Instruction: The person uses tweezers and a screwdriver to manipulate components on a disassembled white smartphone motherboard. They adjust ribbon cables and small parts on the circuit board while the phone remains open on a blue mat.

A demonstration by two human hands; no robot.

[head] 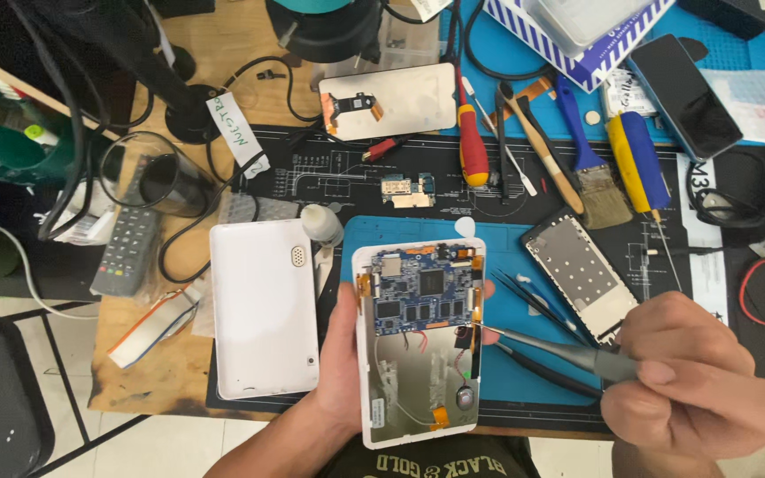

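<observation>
My left hand (340, 354) grips the left edge of an opened white tablet (418, 389), back cover off, with a blue circuit board (422, 288) in its upper half and a silver plate with thin wires below. My right hand (697, 381) holds a grey screwdriver (568, 354) whose thin metal tip touches the tablet's right edge near a small black part. The tablet's white back cover (263, 305) lies flat just left of my left hand.
On the black and blue work mats lie a phone frame (582, 270), black tweezers (537, 301), a brush (595, 168), red and yellow-blue screwdrivers, a small circuit board (407, 190), a screen panel (390, 99), a dark phone (683, 93), a remote control (126, 248) and a glass (157, 173).
</observation>
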